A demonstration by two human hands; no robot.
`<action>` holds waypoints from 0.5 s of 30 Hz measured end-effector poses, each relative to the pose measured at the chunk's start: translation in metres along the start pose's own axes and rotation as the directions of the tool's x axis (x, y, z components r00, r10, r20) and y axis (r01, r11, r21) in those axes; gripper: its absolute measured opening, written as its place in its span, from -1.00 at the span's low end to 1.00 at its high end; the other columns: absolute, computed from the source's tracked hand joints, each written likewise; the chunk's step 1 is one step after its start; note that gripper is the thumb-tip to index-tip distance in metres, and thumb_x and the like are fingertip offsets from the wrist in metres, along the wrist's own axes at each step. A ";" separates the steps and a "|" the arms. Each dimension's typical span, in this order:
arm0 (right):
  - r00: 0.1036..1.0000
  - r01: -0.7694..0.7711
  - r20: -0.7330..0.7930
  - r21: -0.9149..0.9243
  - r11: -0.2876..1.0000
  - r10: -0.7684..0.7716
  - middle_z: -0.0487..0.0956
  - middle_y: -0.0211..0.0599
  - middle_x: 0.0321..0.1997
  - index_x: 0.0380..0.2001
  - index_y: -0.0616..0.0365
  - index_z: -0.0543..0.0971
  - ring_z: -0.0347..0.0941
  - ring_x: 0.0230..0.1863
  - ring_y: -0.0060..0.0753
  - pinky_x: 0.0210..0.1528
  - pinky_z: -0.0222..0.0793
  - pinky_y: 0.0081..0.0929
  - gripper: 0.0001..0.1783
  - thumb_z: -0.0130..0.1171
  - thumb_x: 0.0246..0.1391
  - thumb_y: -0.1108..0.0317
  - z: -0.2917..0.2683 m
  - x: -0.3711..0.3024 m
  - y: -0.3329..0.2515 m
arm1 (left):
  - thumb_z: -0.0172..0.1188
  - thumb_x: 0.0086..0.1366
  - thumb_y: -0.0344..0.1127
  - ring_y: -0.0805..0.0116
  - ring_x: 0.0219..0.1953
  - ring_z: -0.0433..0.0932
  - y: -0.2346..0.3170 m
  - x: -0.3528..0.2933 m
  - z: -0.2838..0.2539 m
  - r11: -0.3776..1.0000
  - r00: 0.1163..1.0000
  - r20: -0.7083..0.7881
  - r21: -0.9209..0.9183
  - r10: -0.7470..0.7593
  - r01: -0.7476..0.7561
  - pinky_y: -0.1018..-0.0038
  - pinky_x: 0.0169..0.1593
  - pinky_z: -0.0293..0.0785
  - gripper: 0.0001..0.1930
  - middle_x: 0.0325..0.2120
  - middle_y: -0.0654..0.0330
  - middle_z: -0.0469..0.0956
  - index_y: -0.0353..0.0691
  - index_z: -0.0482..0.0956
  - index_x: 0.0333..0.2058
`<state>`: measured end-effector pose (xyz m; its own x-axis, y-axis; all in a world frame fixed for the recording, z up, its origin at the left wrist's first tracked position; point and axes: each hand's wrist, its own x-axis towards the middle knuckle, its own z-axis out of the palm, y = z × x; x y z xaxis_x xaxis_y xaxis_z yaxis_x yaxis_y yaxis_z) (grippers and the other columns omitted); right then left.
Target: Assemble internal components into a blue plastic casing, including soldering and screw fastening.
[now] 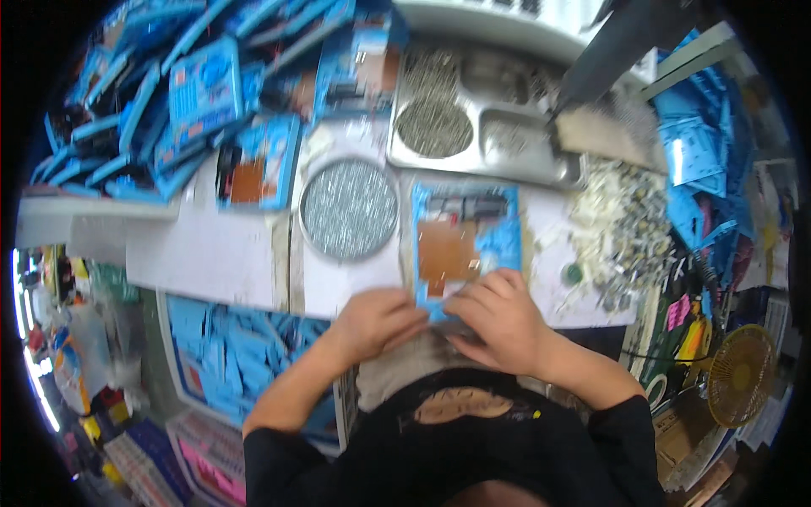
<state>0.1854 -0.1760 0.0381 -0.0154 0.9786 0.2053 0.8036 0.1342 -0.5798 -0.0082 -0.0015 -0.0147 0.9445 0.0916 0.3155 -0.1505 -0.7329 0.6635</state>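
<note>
Blue casing with brown board, black shirt, silvery tray, yellowish fan

A yellow fan shows its round cage, with bright pink slips up and to its left. Brown cardboard lies left of and below it; clear plastic bags bunch far to its left.

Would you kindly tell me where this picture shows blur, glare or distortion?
In the head view, blur softens the bare left hand more than the bare right hand; in that view, glare whitens glossy blue plastic panels at right; there too, white strip lights curve along the left rim, and the corners fall black.
</note>
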 end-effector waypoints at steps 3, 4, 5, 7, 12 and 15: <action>0.952 -0.218 -0.191 0.136 0.966 0.241 0.60 -0.35 -0.30 -0.16 0.16 0.61 0.52 -0.24 -0.38 -0.06 0.38 -0.36 -0.66 0.43 -0.04 0.35 -0.083 -0.001 0.049 | 0.46 0.10 -0.33 0.14 -0.51 0.51 -0.001 0.006 -0.010 0.997 0.997 0.031 0.017 0.075 -0.076 0.25 -0.46 0.41 -0.80 -0.51 0.21 0.45 -0.09 0.66 -0.29; 0.843 -0.389 -0.332 0.168 0.906 0.423 0.61 -0.38 -0.35 -0.22 0.19 0.62 0.52 -0.30 -0.48 -0.12 0.41 -0.46 -0.75 0.40 0.02 0.40 -0.113 -0.001 0.070 | 0.46 0.11 -0.32 0.15 -0.51 0.50 -0.002 0.012 -0.011 0.995 0.994 0.053 0.000 0.101 -0.101 0.25 -0.47 0.40 -0.81 -0.52 0.21 0.44 -0.09 0.66 -0.29; 0.757 -0.305 -0.502 0.294 0.906 0.418 0.63 -0.41 -0.34 -0.24 0.26 0.63 0.51 -0.33 -0.60 -0.20 0.42 -0.57 -0.85 0.31 0.11 0.47 -0.142 0.001 0.108 | 0.46 0.11 -0.32 0.15 -0.52 0.49 -0.004 0.018 -0.011 0.992 0.989 0.081 -0.014 0.124 -0.123 0.25 -0.47 0.39 -0.81 -0.53 0.21 0.43 -0.09 0.66 -0.29; 0.678 -0.322 -0.591 0.296 0.899 0.437 0.65 -0.38 -0.33 -0.23 0.30 0.65 0.55 -0.28 -0.57 -0.17 0.45 -0.53 -0.85 0.27 0.18 0.45 -0.193 0.033 0.149 | 0.46 0.11 -0.31 0.16 -0.53 0.49 -0.004 0.020 -0.015 0.993 0.986 0.117 -0.016 0.117 -0.116 0.25 -0.48 0.38 -0.81 -0.54 0.21 0.41 -0.08 0.67 -0.29; 0.746 -0.206 -0.666 -0.226 0.952 0.004 0.68 -0.24 -0.13 -0.09 0.20 0.68 0.58 -0.12 -0.33 -0.02 0.48 -0.34 -0.75 0.26 0.20 0.36 -0.268 0.133 0.246 | 0.46 0.13 -0.31 0.16 -0.52 0.49 -0.005 0.024 -0.016 0.995 0.986 0.143 -0.054 0.091 -0.084 0.26 -0.48 0.37 -0.82 -0.54 0.21 0.40 -0.09 0.67 -0.29; 0.708 -0.204 -0.673 -0.483 0.851 -0.213 0.67 -0.19 -0.07 -0.07 0.08 0.69 0.53 0.01 -0.10 0.10 0.45 -0.22 -0.75 0.26 0.17 0.36 -0.293 0.191 0.300 | 0.43 0.17 -0.29 0.16 -0.47 0.52 -0.002 0.022 -0.014 0.995 0.989 0.137 -0.086 0.057 -0.045 0.26 -0.44 0.43 -0.82 -0.50 0.20 0.43 -0.09 0.65 -0.26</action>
<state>0.5984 0.0056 0.1344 0.2186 0.5597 0.7993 0.9749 -0.1603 -0.1543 0.0091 0.0116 0.0002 0.9655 -0.0436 0.2566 -0.2177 -0.6754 0.7046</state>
